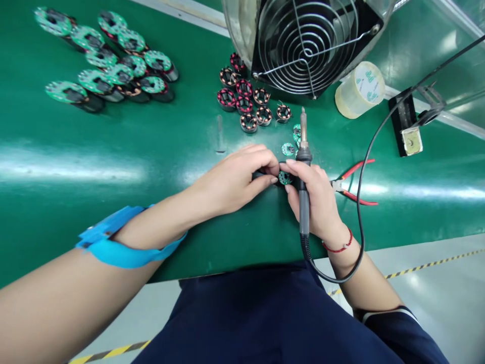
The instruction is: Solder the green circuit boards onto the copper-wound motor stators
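My left hand [237, 177] is closed in a pinch on a small round part with a green circuit board [284, 177] on the green mat. My right hand [316, 199] touches the same part with its fingertips while a soldering iron [303, 167] lies gripped in it, tip pointing up and away from me. A blue wrist strap [125, 242] circles my left forearm and a red cord my right wrist. Loose small green boards [288, 148] lie just beyond my fingers.
Several wound coil parts [244, 98] sit in front of a wire-guarded fan [308, 43]. Finished pieces with green boards [109, 58] cluster at the far left. Red-handled cutters [354, 184], a tape roll [359, 89] and a black iron stand [407, 126] are on the right. The iron's cable [359, 222] loops over the table edge.
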`<action>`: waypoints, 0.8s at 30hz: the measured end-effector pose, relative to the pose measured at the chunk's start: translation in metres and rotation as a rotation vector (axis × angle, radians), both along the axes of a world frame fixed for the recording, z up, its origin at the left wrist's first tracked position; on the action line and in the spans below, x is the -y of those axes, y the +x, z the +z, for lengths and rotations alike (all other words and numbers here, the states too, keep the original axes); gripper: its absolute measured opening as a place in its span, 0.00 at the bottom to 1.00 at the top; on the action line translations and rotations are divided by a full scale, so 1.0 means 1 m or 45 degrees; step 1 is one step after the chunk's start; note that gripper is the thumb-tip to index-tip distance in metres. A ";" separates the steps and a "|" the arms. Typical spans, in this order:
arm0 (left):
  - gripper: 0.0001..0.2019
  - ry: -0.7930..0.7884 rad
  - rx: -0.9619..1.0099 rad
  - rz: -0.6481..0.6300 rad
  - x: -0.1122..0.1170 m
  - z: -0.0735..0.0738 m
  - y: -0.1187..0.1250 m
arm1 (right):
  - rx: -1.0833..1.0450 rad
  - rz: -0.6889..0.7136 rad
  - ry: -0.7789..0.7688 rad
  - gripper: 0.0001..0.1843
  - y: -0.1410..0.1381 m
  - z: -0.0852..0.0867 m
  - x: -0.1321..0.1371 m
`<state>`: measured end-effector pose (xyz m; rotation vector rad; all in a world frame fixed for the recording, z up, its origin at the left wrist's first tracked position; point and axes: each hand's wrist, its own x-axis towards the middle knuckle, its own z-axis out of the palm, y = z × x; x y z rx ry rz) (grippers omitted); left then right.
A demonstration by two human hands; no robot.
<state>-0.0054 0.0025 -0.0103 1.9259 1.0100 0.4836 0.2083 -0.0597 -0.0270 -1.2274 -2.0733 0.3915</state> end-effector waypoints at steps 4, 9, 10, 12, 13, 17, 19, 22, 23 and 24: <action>0.06 -0.059 0.053 0.054 0.000 0.003 0.002 | -0.038 0.057 -0.109 0.28 0.001 -0.001 -0.001; 0.06 -0.102 0.043 0.096 0.003 0.002 0.006 | -0.021 0.021 0.000 0.26 -0.002 0.000 -0.002; 0.06 -0.108 0.051 0.103 0.004 0.002 0.007 | -0.031 0.010 0.028 0.27 -0.004 0.001 -0.002; 0.05 -0.125 0.083 0.114 0.004 0.001 0.009 | -0.081 0.002 0.064 0.29 -0.008 0.004 -0.002; 0.06 -0.129 0.102 0.116 0.004 0.001 0.009 | -0.110 0.000 0.075 0.29 -0.011 0.005 -0.003; 0.06 -0.133 0.127 0.121 0.004 0.000 0.009 | -0.154 -0.035 0.081 0.28 -0.017 0.006 -0.005; 0.06 -0.154 0.103 0.129 0.003 0.001 0.008 | -0.143 -0.062 0.067 0.27 -0.016 0.004 -0.005; 0.06 -0.184 0.079 0.144 0.003 0.002 0.007 | -0.137 -0.069 0.026 0.25 -0.014 0.000 -0.005; 0.06 -0.191 0.081 0.152 0.003 0.002 0.007 | -0.135 -0.068 0.023 0.24 -0.014 -0.001 -0.005; 0.06 -0.198 0.089 0.161 0.003 0.002 0.007 | -0.130 -0.069 0.030 0.23 -0.014 -0.002 -0.005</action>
